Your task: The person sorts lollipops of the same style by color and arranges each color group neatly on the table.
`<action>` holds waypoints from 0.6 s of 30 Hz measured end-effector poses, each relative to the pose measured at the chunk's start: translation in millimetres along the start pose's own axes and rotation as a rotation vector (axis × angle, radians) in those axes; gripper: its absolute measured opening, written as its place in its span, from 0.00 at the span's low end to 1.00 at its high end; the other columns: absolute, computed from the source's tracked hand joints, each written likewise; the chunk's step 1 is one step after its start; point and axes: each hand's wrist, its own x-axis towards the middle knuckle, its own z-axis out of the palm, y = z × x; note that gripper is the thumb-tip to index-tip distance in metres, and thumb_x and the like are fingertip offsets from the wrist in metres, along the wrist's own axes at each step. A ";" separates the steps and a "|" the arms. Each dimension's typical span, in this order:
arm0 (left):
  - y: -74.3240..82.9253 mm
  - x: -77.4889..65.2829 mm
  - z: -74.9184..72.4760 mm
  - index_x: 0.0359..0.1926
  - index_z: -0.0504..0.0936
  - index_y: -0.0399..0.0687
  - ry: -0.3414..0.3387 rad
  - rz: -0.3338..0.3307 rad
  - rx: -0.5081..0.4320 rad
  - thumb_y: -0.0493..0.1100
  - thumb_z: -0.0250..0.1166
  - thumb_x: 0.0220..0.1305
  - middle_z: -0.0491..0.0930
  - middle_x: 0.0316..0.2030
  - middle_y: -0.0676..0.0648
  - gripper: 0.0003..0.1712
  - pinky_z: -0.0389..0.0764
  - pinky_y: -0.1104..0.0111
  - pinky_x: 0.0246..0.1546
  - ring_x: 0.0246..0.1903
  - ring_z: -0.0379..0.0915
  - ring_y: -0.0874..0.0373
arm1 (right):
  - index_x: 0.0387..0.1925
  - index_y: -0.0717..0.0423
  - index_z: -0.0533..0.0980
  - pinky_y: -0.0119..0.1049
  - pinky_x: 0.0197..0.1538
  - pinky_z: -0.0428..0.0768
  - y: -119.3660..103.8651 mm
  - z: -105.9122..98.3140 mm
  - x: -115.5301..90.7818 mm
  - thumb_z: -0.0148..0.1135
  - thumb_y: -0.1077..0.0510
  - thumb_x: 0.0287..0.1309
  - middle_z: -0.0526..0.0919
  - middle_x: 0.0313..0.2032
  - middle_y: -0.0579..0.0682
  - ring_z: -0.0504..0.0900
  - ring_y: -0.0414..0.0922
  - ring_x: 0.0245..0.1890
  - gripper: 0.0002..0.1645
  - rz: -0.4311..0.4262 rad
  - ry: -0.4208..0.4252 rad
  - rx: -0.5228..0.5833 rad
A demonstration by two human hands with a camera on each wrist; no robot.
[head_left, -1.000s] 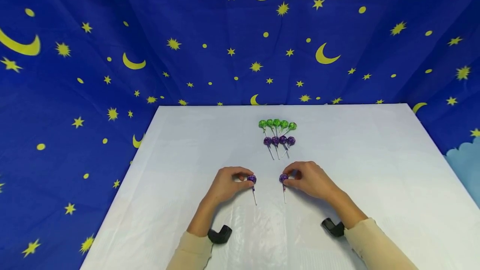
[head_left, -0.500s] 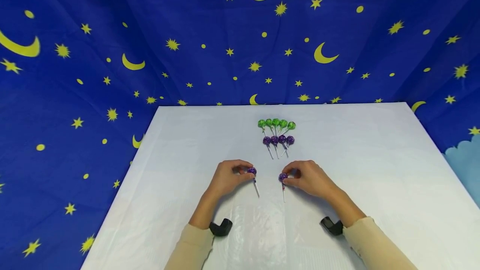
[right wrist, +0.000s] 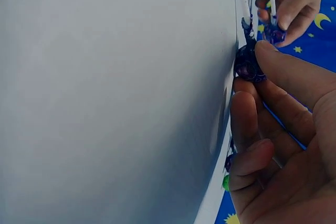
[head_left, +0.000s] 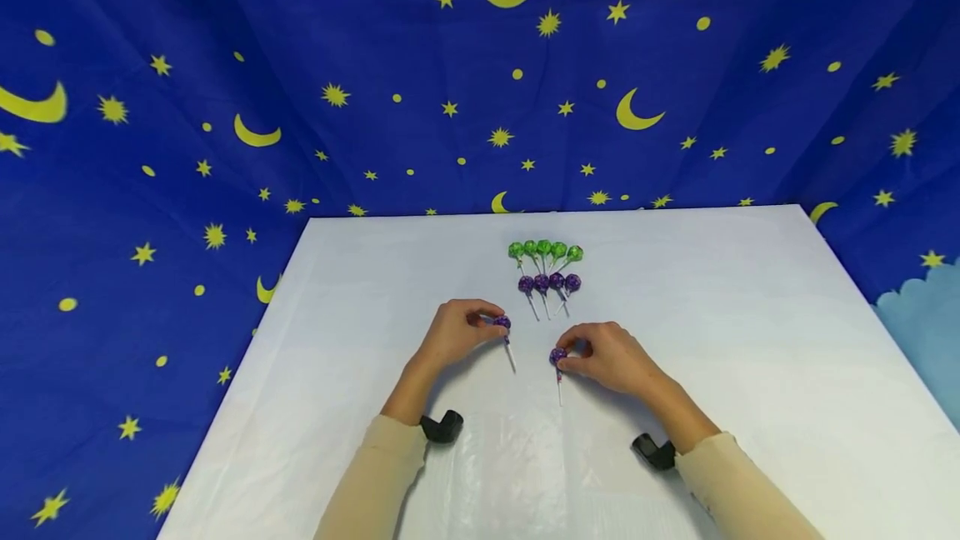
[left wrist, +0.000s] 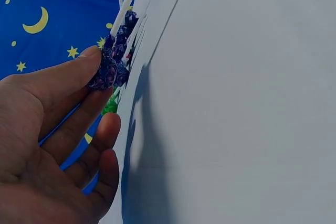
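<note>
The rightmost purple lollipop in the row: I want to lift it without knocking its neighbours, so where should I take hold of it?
Judging from the head view, pinch the rightmost purple lollipop by its head from the right, where the white table is bare. Its stick slants left under its neighbours, and the green lollipops crowd behind it.

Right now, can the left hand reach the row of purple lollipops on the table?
Probably yes. The left hand pinches one purple lollipop just short of the row of purple lollipops, and only bare white table lies between them.
</note>
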 end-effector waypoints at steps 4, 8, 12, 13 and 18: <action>1.3 10.3 -1.4 0.41 0.88 0.59 0.011 -0.001 0.032 0.51 0.75 0.52 0.83 0.33 0.58 0.13 0.74 0.65 0.29 0.27 0.73 0.60 | 0.37 0.44 0.84 0.36 0.28 0.72 0.5 0.6 -0.1 0.74 0.50 0.49 0.78 0.28 0.35 0.72 0.38 0.24 0.12 -0.001 0.006 -0.006; 2.1 21.3 -0.9 0.41 0.88 0.58 0.012 -0.006 0.077 0.50 0.75 0.53 0.83 0.33 0.59 0.13 0.73 0.65 0.28 0.27 0.72 0.60 | 0.37 0.43 0.84 0.36 0.29 0.72 0.3 -0.4 0.2 0.74 0.50 0.49 0.79 0.29 0.35 0.72 0.38 0.24 0.12 0.002 0.009 -0.007; 0.6 30.5 1.6 0.40 0.88 0.57 0.034 -0.015 0.085 0.48 0.75 0.53 0.83 0.34 0.59 0.12 0.74 0.65 0.31 0.28 0.73 0.60 | 0.37 0.43 0.84 0.36 0.28 0.71 -0.3 0.0 -0.7 0.74 0.49 0.49 0.79 0.29 0.36 0.72 0.38 0.23 0.11 0.007 0.011 -0.003; 0.2 32.4 1.9 0.40 0.88 0.56 0.043 -0.014 0.079 0.48 0.75 0.53 0.83 0.35 0.58 0.12 0.74 0.65 0.31 0.29 0.73 0.60 | 0.37 0.43 0.84 0.36 0.28 0.71 -0.3 0.3 -0.9 0.74 0.49 0.49 0.79 0.29 0.36 0.72 0.38 0.23 0.11 0.008 0.011 -0.001; -0.9 43.7 3.2 0.40 0.88 0.56 0.076 -0.014 0.062 0.48 0.75 0.53 0.84 0.36 0.58 0.12 0.75 0.65 0.34 0.30 0.74 0.60 | 0.37 0.43 0.84 0.36 0.28 0.71 -0.1 1.6 -1.9 0.74 0.49 0.50 0.80 0.31 0.36 0.71 0.37 0.23 0.11 0.009 0.014 -0.003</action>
